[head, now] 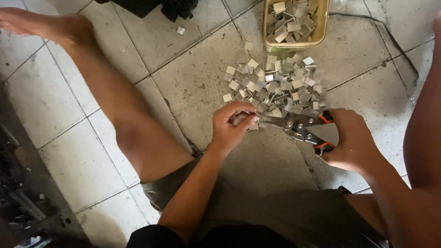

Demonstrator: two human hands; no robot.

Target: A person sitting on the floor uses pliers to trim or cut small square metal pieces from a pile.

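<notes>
My left hand (233, 125) pinches a small metal piece (240, 118) between thumb and fingers, just below a heap of small square metal pieces (275, 87) on the tiled floor. My right hand (351, 142) grips the orange-and-black handles of metal snips (298, 126), whose jaws point left and meet the piece held by my left hand. I sit on the floor with my legs spread to either side of the heap.
A yellowish basket (321, 25) holding several more square metal pieces stands behind the heap. A dark cable (390, 36) runs across the tiles at the upper right. Dark cloth (156, 7) lies at the top. Dark clutter (23, 193) fills the lower left.
</notes>
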